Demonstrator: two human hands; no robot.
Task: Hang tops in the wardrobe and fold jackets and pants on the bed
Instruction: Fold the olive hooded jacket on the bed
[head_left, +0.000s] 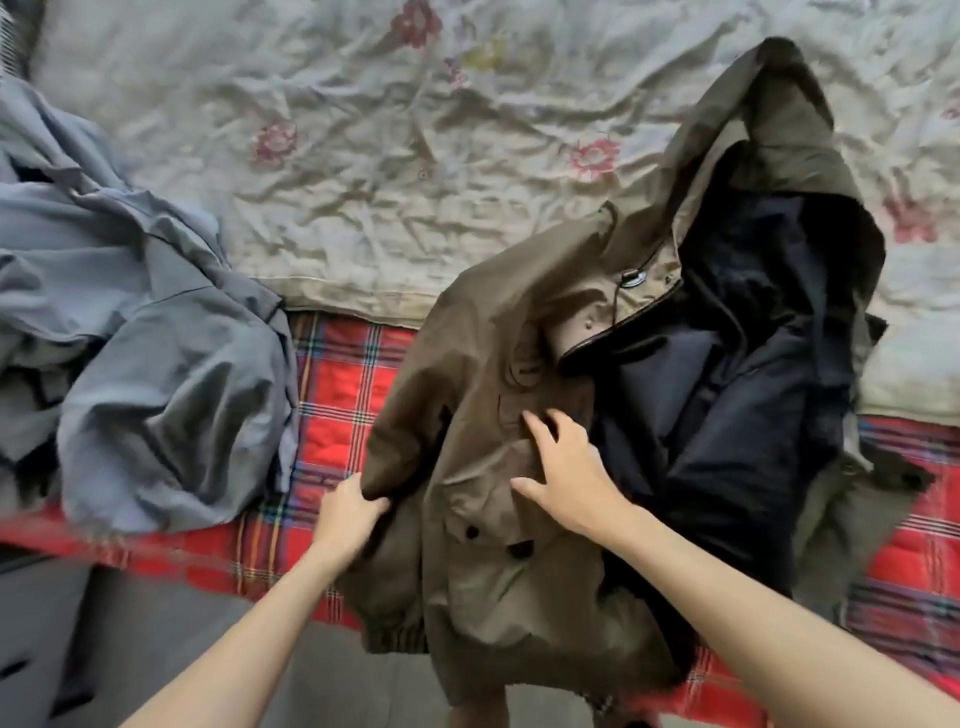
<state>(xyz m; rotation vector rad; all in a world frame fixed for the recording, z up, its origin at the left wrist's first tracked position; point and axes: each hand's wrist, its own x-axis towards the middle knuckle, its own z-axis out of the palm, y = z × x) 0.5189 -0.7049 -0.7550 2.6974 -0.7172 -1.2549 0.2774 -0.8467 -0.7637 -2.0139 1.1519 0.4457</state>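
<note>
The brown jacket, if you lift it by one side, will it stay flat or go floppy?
Probably floppy: the brown jacket bunches where the left hand grips its side, and its hood lies crumpled. Its dark lining looks padded, so maybe heavyish.

Hooded cloth jacket (467, 364): olive-brown outside, dark navy lining (727, 389) on the right, black buttons (521, 550).
Crumpled cloth garment (171, 364), left: plain grey-blue.
Quilted blanket (343, 374), near edge: red tartan crossed with blue, yellow and white lines.
Wrinkled bedcover (389, 218), far: pale cream with pink-red flowers (592, 156) (one is yellowish).
</note>
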